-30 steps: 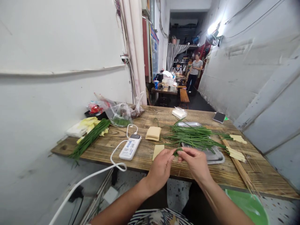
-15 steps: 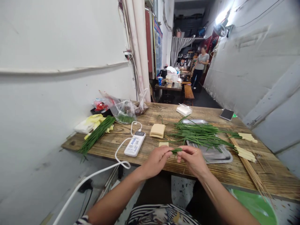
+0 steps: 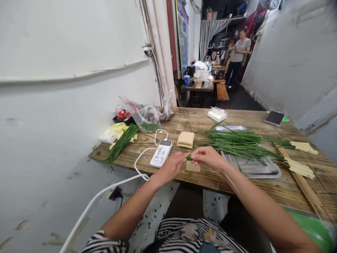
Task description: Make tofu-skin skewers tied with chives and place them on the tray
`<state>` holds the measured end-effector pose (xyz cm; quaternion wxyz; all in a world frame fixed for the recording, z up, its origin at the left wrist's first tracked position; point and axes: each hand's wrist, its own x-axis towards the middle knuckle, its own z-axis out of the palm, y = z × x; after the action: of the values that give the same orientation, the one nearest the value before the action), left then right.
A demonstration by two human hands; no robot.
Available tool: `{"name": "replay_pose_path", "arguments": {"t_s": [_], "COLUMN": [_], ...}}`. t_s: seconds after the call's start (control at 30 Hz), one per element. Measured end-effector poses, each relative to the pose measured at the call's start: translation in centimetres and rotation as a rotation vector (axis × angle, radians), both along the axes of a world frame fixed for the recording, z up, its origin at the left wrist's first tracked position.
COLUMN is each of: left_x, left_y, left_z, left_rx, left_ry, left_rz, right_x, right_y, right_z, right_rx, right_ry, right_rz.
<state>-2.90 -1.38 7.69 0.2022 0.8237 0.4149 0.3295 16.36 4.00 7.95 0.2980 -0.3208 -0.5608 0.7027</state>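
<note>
Both hands meet over the front of the wooden table. A small folded bunch of chives is pinched between the fingertips of my left hand and my right hand. Just beneath them lies a single beige square sheet, apparently tofu skin. Behind it is a neat stack of the same sheets. Right of my hands, a loose pile of long chives lies across a metal tray. Beige rolls with chives sticking out lie beyond the tray's right end.
A white power bank with a cable is left of my hands. Another chive bundle and a plastic bag lie farther left. Thin wooden skewers, a phone and a white box are on the table. Two people are behind.
My hands have moved slightly left and closer together, still holding the chives, and more of the single sheet shows below them. The camera view has shifted.
</note>
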Motion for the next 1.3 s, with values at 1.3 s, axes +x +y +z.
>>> {"name": "replay_pose_path", "arguments": {"t_s": [1.3], "left_x": [0.3], "left_y": [2.5], "left_z": [-9.2], "left_rx": [0.145], "left_ry": [0.416], "left_rz": [-0.049], "right_x": [2.1], "right_y": [-2.0], "right_z": [-9.4], "right_rx": [1.245], "right_ry": [-0.561], "right_rz": [-0.147]}}
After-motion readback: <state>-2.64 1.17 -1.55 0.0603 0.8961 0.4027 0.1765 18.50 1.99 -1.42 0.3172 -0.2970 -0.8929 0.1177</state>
